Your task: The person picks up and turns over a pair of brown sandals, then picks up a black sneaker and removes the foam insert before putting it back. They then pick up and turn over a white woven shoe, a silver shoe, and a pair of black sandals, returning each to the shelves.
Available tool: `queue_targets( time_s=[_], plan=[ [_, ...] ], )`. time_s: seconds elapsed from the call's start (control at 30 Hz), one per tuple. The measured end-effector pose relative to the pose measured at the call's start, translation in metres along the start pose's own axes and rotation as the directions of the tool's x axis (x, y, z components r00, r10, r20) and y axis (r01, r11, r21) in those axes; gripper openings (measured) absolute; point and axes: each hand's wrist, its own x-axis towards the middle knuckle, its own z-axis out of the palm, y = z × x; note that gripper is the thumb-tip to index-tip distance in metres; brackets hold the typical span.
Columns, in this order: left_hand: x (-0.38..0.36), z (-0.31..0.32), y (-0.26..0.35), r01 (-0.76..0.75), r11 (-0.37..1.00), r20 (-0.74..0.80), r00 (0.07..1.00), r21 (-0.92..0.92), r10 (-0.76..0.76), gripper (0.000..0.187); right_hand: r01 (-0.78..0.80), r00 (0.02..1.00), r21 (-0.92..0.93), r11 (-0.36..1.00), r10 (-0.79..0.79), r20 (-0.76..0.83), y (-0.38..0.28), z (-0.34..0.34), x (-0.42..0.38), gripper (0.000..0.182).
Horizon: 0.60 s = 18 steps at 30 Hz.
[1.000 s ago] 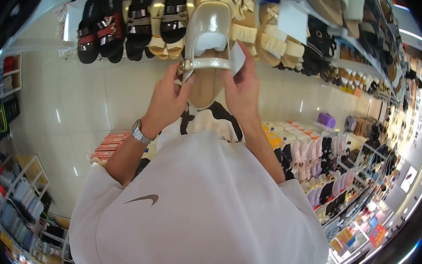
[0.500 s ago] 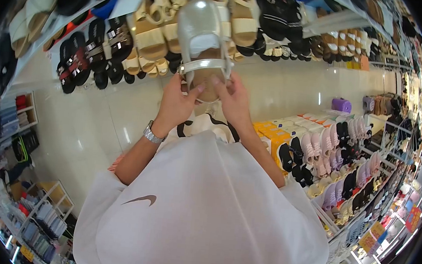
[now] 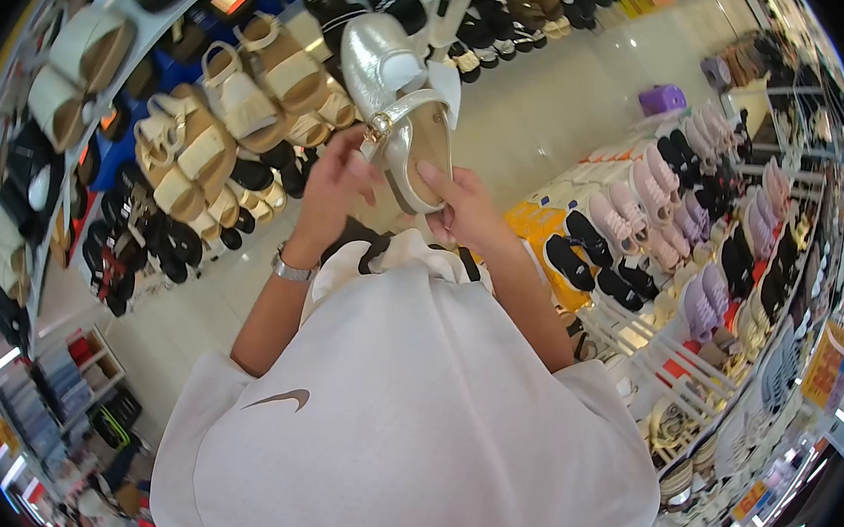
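Observation:
A silver strapped shoe point(image 3: 374, 64) is held up in front of me, toe pointing away and to the upper left, with white stuffing in the toe. Around its heel end my right hand point(image 3: 455, 204) is closed, the thumb on the tan insole. My left hand point(image 3: 336, 188) is at the shoe's left side by the round gold ornament on the strap; its fingers are apart and slightly blurred, with the fingertips close to the strap. Whether they touch it is hard to tell.
Cream and tan sandals point(image 3: 246, 98) line the shelf at the upper left, with black sandals point(image 3: 128, 238) below them. To the right stand rows of pink, lilac and black shoes point(image 3: 649, 198) near yellow boxes point(image 3: 545, 239). A purple container point(image 3: 662, 100) is farther back.
The view has turned toward the right. The silver shoe has tilted to the left and its side ornament now shows. My left hand has let go of the heel area and its fingers have spread.

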Motion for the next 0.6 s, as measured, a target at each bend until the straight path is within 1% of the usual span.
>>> queue_targets(
  time_s=[0.03, 0.1, 0.13, 0.2, 0.23, 0.27, 0.37, 0.47, 0.53, 0.57, 0.6],
  plan=[
    [0.013, 0.007, 0.000, -0.008, 0.992, -0.014, 1.000, -0.126, 0.007, 0.056, -0.031, 0.998, 0.040, 0.999, 0.029, 0.055, -0.005, -0.010, -0.007, 0.034],
    [0.043, 0.023, 0.003, -0.017, 0.927, -0.041, 0.999, -0.374, 0.002, 0.065, -0.078, 0.993, 0.078, 0.994, 0.070, 0.093, 0.001, -0.030, -0.012, 0.036],
    [0.057, 0.032, 0.010, 0.043, 0.913, 0.016, 0.999, -0.406, -0.039, 0.063, -0.101, 0.990, 0.096, 0.990, 0.090, 0.111, 0.003, -0.039, -0.015, 0.037],
    [0.082, 0.049, 0.024, 0.168, 0.873, 0.128, 0.984, -0.458, -0.122, 0.060, -0.028, 0.992, 0.013, 1.000, 0.026, 0.122, 0.006, -0.047, -0.026, 0.041],
    [0.093, 0.056, 0.020, 0.190, 0.879, 0.154, 0.979, -0.437, -0.135, 0.055, 0.007, 0.992, -0.030, 1.000, -0.003, 0.130, 0.008, -0.050, -0.030, 0.042],
    [0.103, 0.063, 0.015, 0.213, 0.885, 0.179, 0.972, -0.414, -0.150, 0.052, 0.031, 0.992, -0.029, 0.999, -0.028, 0.120, 0.008, -0.053, -0.031, 0.047],
    [0.132, 0.085, 0.000, 0.285, 0.887, 0.232, 0.950, -0.364, -0.210, 0.044, 0.075, 0.997, 0.118, 0.990, -0.078, 0.016, 0.010, -0.071, -0.034, 0.048],
    [0.159, 0.114, -0.008, 0.344, 0.889, 0.271, 0.925, -0.304, -0.265, 0.042, 0.108, 0.992, 0.117, 0.987, -0.099, -0.074, 0.002, -0.093, -0.040, 0.044],
    [0.180, 0.129, -0.017, 0.403, 0.867, 0.317, 0.897, -0.295, -0.309, 0.041, 0.216, 0.964, 0.113, 0.970, -0.193, -0.184, 0.010, -0.108, -0.031, 0.040],
    [0.189, 0.139, -0.021, 0.392, 0.880, 0.326, 0.896, -0.267, -0.300, 0.041, 0.266, 0.943, 0.100, 0.959, -0.237, -0.236, 0.011, -0.117, -0.027, 0.039],
    [0.197, 0.152, -0.024, 0.374, 0.895, 0.332, 0.899, -0.243, -0.286, 0.042, 0.218, 0.913, 0.019, 0.976, -0.197, -0.357, 0.001, -0.128, -0.026, 0.039]
  ],
)
